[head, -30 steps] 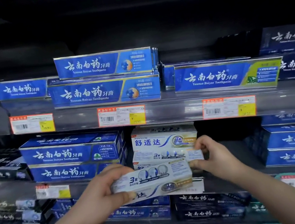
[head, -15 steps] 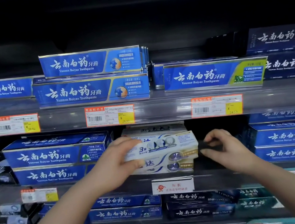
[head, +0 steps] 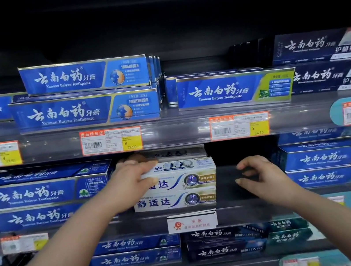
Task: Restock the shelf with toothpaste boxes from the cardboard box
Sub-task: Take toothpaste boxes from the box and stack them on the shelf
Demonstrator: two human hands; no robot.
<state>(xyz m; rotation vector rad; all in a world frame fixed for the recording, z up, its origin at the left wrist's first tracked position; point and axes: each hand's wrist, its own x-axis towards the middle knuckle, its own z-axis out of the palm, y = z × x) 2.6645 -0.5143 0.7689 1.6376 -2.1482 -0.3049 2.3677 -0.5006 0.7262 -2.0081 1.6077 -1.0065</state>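
Observation:
A white toothpaste box (head: 183, 173) lies on top of another white box (head: 176, 200) on the middle shelf (head: 231, 210). My left hand (head: 132, 184) grips the left end of the top box, thumb under its front edge and fingers over the top. My right hand (head: 263, 176) hovers in the dark gap to the right of the stack, fingers loosely curled, holding nothing and apart from the boxes. A third white box behind the stack is partly hidden. The cardboard box is out of view.
Blue toothpaste boxes (head: 42, 192) stand stacked left of the white stack, and more blue ones (head: 334, 159) to the right of the gap. The upper shelf (head: 169, 131) with price tags hangs just above the white boxes. Lower shelves hold dark boxes (head: 225, 240).
My left hand has carried the white box up from in front of the shelf and set it onto the stack. My right hand has let go of the box's right end and moved right.

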